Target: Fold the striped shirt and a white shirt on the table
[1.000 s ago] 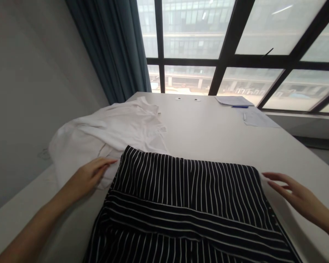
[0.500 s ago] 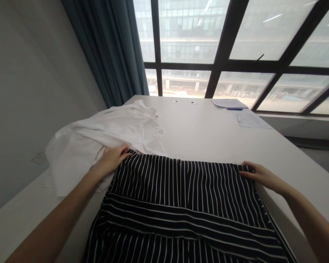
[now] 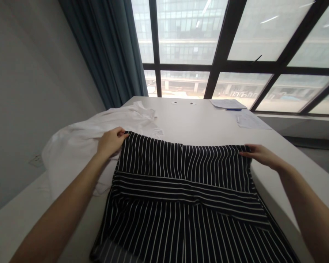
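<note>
Any writing on papers too sm. to read. L hand & R hand, both pinched, hold striped garment by top corners; tabletop extends beyond twd window.

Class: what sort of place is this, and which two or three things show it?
Probably an office or similar workroom: paper sheets and what looks like a blue pen lie on a broad white table near a large black-framed window.

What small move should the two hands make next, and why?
Perhaps draw the left hand and right hand gently apart: each pinches one end of the far edge of the striped cloth, and that edge dips between them, so this might straighten it.
</note>
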Tool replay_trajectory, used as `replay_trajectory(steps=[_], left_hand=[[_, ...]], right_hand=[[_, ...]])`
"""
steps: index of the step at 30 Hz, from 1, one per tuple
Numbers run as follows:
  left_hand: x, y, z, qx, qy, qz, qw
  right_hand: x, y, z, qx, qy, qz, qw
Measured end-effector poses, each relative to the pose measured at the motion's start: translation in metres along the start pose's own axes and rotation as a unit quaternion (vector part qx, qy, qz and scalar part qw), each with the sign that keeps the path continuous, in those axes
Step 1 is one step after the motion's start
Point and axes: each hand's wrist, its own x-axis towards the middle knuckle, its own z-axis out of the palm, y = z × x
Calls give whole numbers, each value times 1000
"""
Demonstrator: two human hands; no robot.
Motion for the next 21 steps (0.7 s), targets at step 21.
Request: replay_trajectory(steps=[21], left_hand=[[-149,-18,39,49,21,214,975]], right_hand=[[-97,13,82,-174,83,-150,970]])
